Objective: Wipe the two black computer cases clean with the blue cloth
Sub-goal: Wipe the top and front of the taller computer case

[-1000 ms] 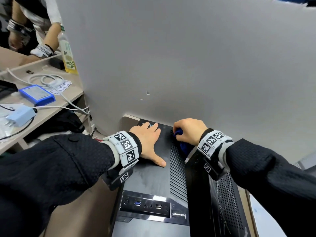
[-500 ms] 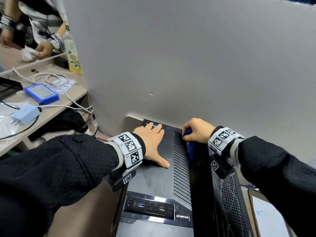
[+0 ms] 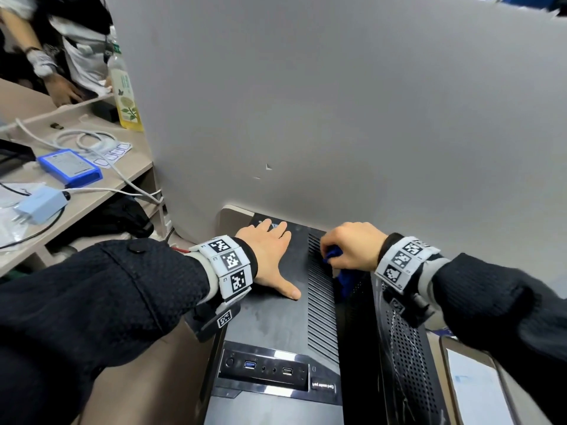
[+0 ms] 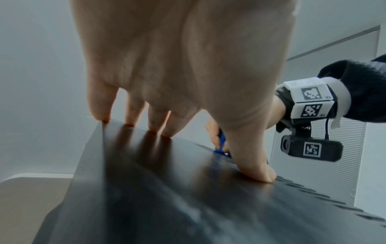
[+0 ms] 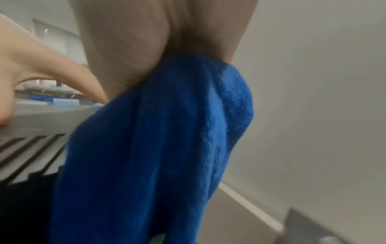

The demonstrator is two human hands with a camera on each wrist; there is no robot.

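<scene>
Two black computer cases stand side by side against a grey partition. My left hand (image 3: pixel 270 253) lies flat with straight fingers on the top of the left case (image 3: pixel 276 320), fingertips (image 4: pixel 154 128) near its back edge. My right hand (image 3: pixel 352 246) grips the bunched blue cloth (image 3: pixel 343 277) at the far end of the vent slats (image 3: pixel 322 308), by the gap between the cases. The cloth (image 5: pixel 158 148) hangs down from my fist into that gap. The right case (image 3: pixel 408 357) has a perforated top and sits under my right forearm.
The grey partition (image 3: pixel 337 102) rises right behind the cases. To the left a desk (image 3: pixel 92 191) holds a blue box (image 3: pixel 69 165), a charger, white cables and a bottle (image 3: pixel 124 93). Another person's hands work at the far left (image 3: pixel 58 84). A tablet-like panel (image 3: pixel 478 391) lies at the right.
My right hand with the cloth has slid back towards the left along the far end of the vents. The left hand has stayed flat on the left case.
</scene>
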